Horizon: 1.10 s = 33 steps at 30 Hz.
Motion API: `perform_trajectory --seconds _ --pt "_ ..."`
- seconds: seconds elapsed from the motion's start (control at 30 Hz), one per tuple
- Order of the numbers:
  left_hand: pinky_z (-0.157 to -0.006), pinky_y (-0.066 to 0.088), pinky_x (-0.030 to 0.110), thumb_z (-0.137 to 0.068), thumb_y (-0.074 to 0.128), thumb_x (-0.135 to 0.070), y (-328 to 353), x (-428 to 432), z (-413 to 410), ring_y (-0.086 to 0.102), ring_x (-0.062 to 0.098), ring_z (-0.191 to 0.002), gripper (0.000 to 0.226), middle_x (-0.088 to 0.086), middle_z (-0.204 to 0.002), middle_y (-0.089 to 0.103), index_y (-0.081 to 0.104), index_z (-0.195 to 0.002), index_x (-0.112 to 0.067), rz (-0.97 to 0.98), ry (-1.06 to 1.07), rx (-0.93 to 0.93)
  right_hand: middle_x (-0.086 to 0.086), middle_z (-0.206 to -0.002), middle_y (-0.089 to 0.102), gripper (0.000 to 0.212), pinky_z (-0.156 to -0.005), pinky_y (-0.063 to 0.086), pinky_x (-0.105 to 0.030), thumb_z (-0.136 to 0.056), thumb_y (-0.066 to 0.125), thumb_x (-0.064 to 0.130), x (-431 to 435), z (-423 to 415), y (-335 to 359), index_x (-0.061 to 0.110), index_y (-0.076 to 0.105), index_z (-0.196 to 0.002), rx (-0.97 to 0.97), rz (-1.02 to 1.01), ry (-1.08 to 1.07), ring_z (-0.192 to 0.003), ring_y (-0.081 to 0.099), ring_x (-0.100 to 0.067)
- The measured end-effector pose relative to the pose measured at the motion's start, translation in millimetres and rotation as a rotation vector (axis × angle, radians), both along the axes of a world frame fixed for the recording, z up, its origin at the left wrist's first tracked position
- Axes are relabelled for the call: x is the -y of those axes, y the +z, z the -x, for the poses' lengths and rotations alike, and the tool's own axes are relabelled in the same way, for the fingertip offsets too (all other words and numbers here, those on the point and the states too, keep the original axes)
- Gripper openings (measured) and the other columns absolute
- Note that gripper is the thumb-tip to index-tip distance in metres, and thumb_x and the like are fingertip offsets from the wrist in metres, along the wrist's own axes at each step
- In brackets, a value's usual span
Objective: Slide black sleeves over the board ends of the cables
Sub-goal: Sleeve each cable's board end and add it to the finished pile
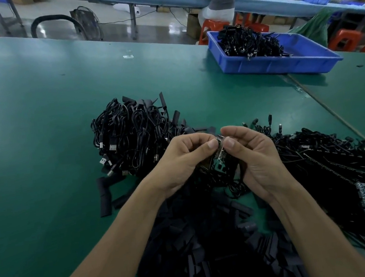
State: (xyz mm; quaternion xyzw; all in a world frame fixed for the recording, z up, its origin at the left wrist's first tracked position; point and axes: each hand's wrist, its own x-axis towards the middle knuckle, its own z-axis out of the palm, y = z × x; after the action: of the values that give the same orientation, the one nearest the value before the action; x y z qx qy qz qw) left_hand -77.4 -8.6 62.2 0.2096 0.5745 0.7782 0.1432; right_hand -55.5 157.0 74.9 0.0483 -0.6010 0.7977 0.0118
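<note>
At the centre of the frame, the left hand (185, 158) and the right hand (253, 152) each pinch the small, flat, component-studded circuit board (220, 148) on the end of a thin black cable (234, 186) between thumb and curled fingers, above the heap of flat black sleeves (213, 249) at lower centre. The board is judged light, rigid and fragile at its solder joints, the cable limp, so hold is best taken on the board's long edges. Its long axis runs nearly top-to-bottom in the frame, free end uppermost, cable trailing downward.

Dim, wide-angle warp, perhaps slightly soft
</note>
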Motion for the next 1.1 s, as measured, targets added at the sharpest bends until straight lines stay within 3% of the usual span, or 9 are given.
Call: perform_trajectory --seconds 0.1,0.2,0.33,0.4,0.47,0.67,0.8,0.93,1.1 --pt "-0.071 0.054 0.020 -0.088 0.063 -0.026 4 3 0 0.061 0.006 -0.070 0.013 -0.007 -0.073 0.067 0.073 -0.080 -0.022 -0.077 0.068 0.006 0.001 -0.083 0.073 0.029 -0.082 0.058 -0.026 -0.063 0.092 0.036 -3 3 4 0.024 0.079 -0.087 -0.043 0.003 -0.075 -0.079 0.067 -0.011" --pt "-0.082 0.058 0.034 -0.092 0.058 -0.030 17 13 1 0.066 0.016 -0.081 0.015 -0.001 -0.082 0.071 0.069 -0.082 -0.024 -0.226 0.149 0.002 0.005 -0.081 0.073 0.009 -0.080 0.058 -0.024 -0.077 0.080 0.018 -14 9 9 0.022 0.075 -0.083 -0.037 -0.080 -0.360 -0.079 0.067 -0.010" --pt "-0.050 0.050 0.021 -0.099 0.053 -0.027 41 31 0 0.051 0.006 -0.049 0.016 -0.007 -0.068 0.063 0.064 -0.088 -0.030 -0.227 0.322 -0.124 0.007 -0.087 0.071 0.016 -0.073 0.050 -0.011 -0.090 0.072 0.010 -31 6 13 0.025 0.068 -0.087 -0.102 -0.779 -0.674 -0.080 0.066 -0.009" --pt "-0.040 0.038 0.015 -0.099 0.057 -0.027 50 39 0 0.040 0.003 -0.042 0.020 -0.007 -0.063 0.060 0.068 -0.086 -0.037 -0.095 0.398 -0.206 0.001 -0.101 0.070 0.017 -0.088 0.051 -0.026 -0.091 0.069 0.009 -33 -1 13 0.024 0.072 -0.099 -0.119 -1.266 -0.688 -0.096 0.064 -0.020" --pt "-0.039 0.031 0.012 -0.100 0.060 -0.024 56 43 -1 0.036 0.001 -0.040 0.022 -0.008 -0.060 0.060 0.070 -0.085 -0.036 0.060 0.453 -0.260 -0.005 -0.114 0.067 0.027 -0.096 0.043 -0.039 -0.089 0.066 0.003 -28 -6 13 0.021 0.073 -0.109 -0.134 -1.516 -0.635 -0.110 0.057 -0.030" --pt "-0.045 0.031 0.010 -0.104 0.051 -0.021 43 54 4 0.037 0.000 -0.041 0.024 -0.020 -0.048 0.048 0.072 -0.113 -0.028 0.588 0.501 -0.342 0.011 -0.104 0.065 0.019 -0.094 0.052 -0.026 -0.092 0.070 0.019 10 -15 13 0.023 0.072 -0.111 -0.157 -1.365 0.065 -0.095 0.060 -0.005" --pt "-0.050 0.040 0.018 -0.105 0.044 -0.008 40 67 9 0.045 0.005 -0.051 0.039 -0.024 -0.070 0.066 0.057 -0.139 -0.022 0.644 0.453 -0.273 0.016 -0.098 0.059 0.019 -0.086 0.051 -0.028 -0.093 0.068 0.040 33 -21 -3 0.028 0.070 -0.108 -0.138 -1.380 0.319 -0.091 0.057 -0.005" --pt "-0.051 0.045 0.014 -0.104 0.046 -0.006 45 65 6 0.058 0.002 -0.058 0.024 -0.013 -0.084 0.074 0.054 -0.109 -0.028 0.540 0.506 -0.278 0.013 -0.094 0.048 0.020 -0.084 0.042 -0.028 -0.092 0.068 0.043 40 -23 -19 0.026 0.068 -0.102 -0.193 -1.515 0.292 -0.096 0.050 -0.013" --pt "-0.058 0.050 0.016 -0.102 0.053 -0.008 44 61 3 0.067 0.001 -0.064 0.025 -0.015 -0.084 0.075 0.057 -0.093 -0.031 0.568 0.492 -0.282 0.013 -0.094 0.050 0.012 -0.075 0.040 -0.023 -0.090 0.073 0.034 38 -24 -29 0.031 0.063 -0.083 -0.098 -1.354 0.325 -0.089 0.049 -0.005"
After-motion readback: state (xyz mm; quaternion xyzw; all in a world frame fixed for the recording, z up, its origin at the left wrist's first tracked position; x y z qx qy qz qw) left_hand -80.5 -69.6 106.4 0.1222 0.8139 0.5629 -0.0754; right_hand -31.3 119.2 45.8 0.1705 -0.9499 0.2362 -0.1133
